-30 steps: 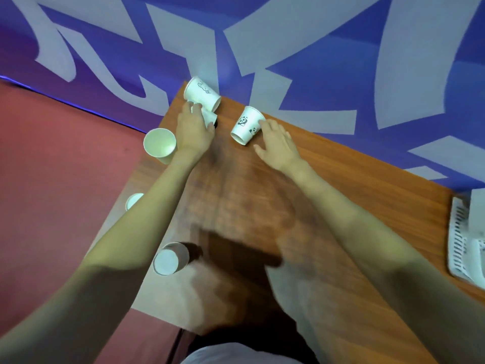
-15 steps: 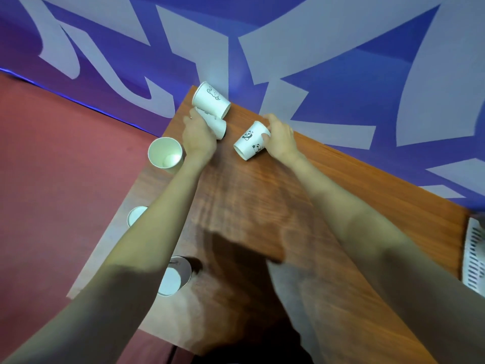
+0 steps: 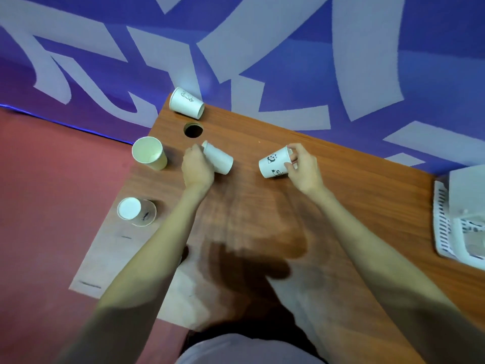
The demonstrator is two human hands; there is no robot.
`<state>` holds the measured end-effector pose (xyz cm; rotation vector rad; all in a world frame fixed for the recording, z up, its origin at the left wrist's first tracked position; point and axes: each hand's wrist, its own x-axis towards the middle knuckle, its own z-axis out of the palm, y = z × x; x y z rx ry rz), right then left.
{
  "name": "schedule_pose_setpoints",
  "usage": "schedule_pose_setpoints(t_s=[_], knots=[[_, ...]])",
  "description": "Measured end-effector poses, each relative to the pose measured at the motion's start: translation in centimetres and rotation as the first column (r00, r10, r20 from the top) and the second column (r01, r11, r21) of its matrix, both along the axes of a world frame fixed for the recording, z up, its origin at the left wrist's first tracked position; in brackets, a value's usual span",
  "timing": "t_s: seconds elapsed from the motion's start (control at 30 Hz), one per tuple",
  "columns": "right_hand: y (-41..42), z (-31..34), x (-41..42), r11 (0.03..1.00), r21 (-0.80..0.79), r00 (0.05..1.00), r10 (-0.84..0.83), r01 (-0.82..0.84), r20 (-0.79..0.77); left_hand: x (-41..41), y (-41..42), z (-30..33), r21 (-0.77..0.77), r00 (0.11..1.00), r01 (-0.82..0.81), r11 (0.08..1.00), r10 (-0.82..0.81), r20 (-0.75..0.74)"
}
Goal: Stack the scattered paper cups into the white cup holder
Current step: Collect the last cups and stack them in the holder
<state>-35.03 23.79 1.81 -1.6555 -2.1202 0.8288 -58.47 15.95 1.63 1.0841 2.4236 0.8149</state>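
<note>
My left hand (image 3: 197,169) grips a plain white paper cup (image 3: 219,158) held on its side above the wooden table (image 3: 262,211). A panda-printed cup (image 3: 275,163), also tilted on its side, is held by my right hand (image 3: 304,169). Another cup (image 3: 186,103) lies on its side at the table's far corner. One upright open cup (image 3: 149,152) stands at the left edge. An upside-down cup (image 3: 136,211) stands nearer me on the left. The white cup holder (image 3: 462,219) sits at the table's right edge, partly cut off by the frame.
A round cable hole (image 3: 193,130) is in the table near the far corner. Red floor (image 3: 47,206) lies to the left past the table edge. A blue wall with pale shapes (image 3: 288,48) runs behind the table.
Both hands have lifted their cups and pulled back from the far corner toward me. The cable hole is now uncovered. The view has shifted, bringing the cup holder further into sight.
</note>
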Motion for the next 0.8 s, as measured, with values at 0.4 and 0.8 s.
schedule_pose_setpoints(t_s=[0.4, 0.8], knots=[[-10.5, 2.1, 22.9, 0.963, 0.162, 0.974, -0.224, 0.214, 0.042, 20.4, -5.8, 1.4, 0.132, 0.88, 0.474, 0.871, -0.474, -0.03], [-17.9, 4.2, 42.3, 0.861, 0.292, 0.903, -0.43, 0.417, -0.021, 39.0, -8.3, 3.4, 0.2, 0.699, 0.712, 0.673, -0.706, -0.114]])
